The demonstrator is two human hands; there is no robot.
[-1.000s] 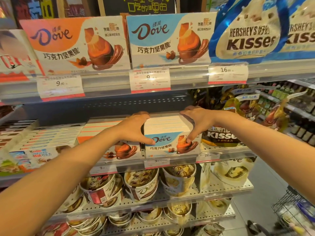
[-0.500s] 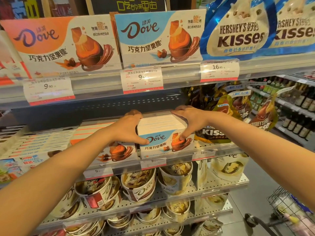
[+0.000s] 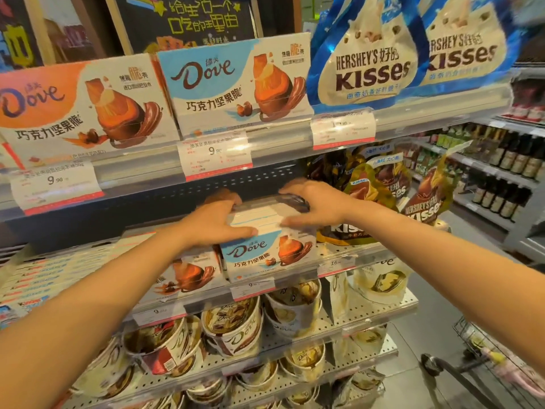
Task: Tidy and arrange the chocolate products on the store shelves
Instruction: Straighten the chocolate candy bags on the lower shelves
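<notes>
A row of blue Dove chocolate boxes [image 3: 265, 252] stands on the middle shelf [image 3: 339, 261]. My left hand [image 3: 215, 222] presses on the row's left top edge, thumb laid across the front box. My right hand [image 3: 315, 202] grips the right top edge, fingers curled over the back boxes. To the left of the blue boxes are orange Dove boxes [image 3: 188, 273], partly hidden by my left forearm. Brown Hershey's Kisses bags [image 3: 377, 184] hang to the right of my right hand.
The upper shelf holds large orange Dove boxes [image 3: 85, 110], blue Dove boxes [image 3: 236, 84] and blue Kisses bags [image 3: 371, 63], with price tags [image 3: 215, 154] below. Dove tubs [image 3: 233, 329] fill the lower shelves. A wire trolley [image 3: 483, 358] stands at the lower right. Bottles [image 3: 507, 160] line a far aisle.
Both hands have stayed on the blue Dove row, and my right hand has moved further back over its top. The view has shifted slightly to the right.
</notes>
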